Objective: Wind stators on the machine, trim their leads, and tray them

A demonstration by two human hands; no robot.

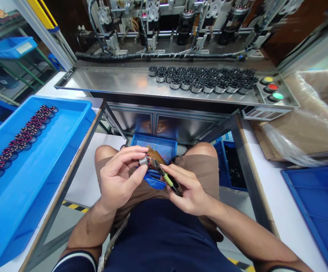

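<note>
Left hand (pixel 121 179) pinches the silver-sided part (pixel 143 160), right hand (pixel 188 187) grips the green-and-black tool (pixel 169 179) — should its tip (pixel 155 164) slip, part or thumb (pixel 137 178) could be nicked.

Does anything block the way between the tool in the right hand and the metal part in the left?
Nothing visible does. The green and black tool in the right hand has its tip close to the red-dotted end of the metal part, which the left hand holds. Whether they touch is unclear.
</note>
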